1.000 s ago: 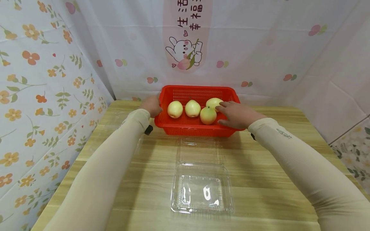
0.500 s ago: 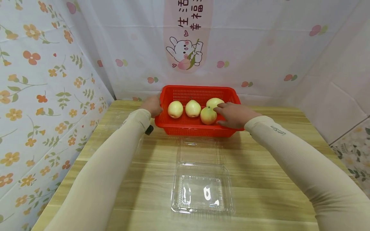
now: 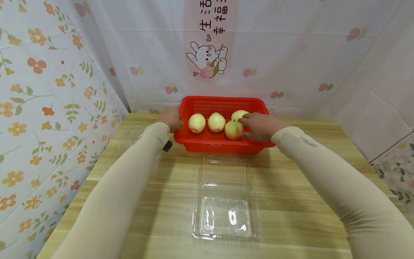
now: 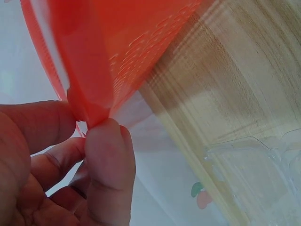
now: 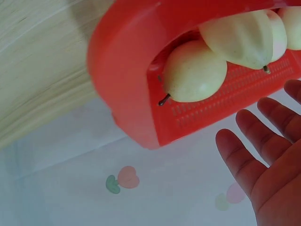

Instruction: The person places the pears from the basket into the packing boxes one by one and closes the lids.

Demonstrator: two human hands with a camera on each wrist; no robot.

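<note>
A red plastic basket (image 3: 220, 148) holds several pale yellow pears, among them a left pear (image 3: 196, 123), a middle pear (image 3: 216, 122), a blushed front pear (image 3: 234, 130) and a partly covered back pear (image 3: 238, 114). My left hand (image 3: 170, 119) pinches the basket's left rim, with the thumb and fingers on the red edge (image 4: 89, 61) in the left wrist view. Over the basket's right end, my right hand (image 3: 260, 126) reaches in with fingers stretched toward the front and back pears. Whether its fingertips touch them cannot be told. The right wrist view shows these fingers spread beside the basket.
An opened clear plastic clamshell box (image 3: 228, 216) lies on the wooden table (image 3: 297, 201) in front of the basket. More clear plastic (image 3: 124, 135) lies at the left. A printed white curtain (image 3: 284, 54) hangs close behind the basket.
My right hand has moved slightly left, closer to the front and back pears. The left hand stays on the basket rim, and the pears have not moved.
</note>
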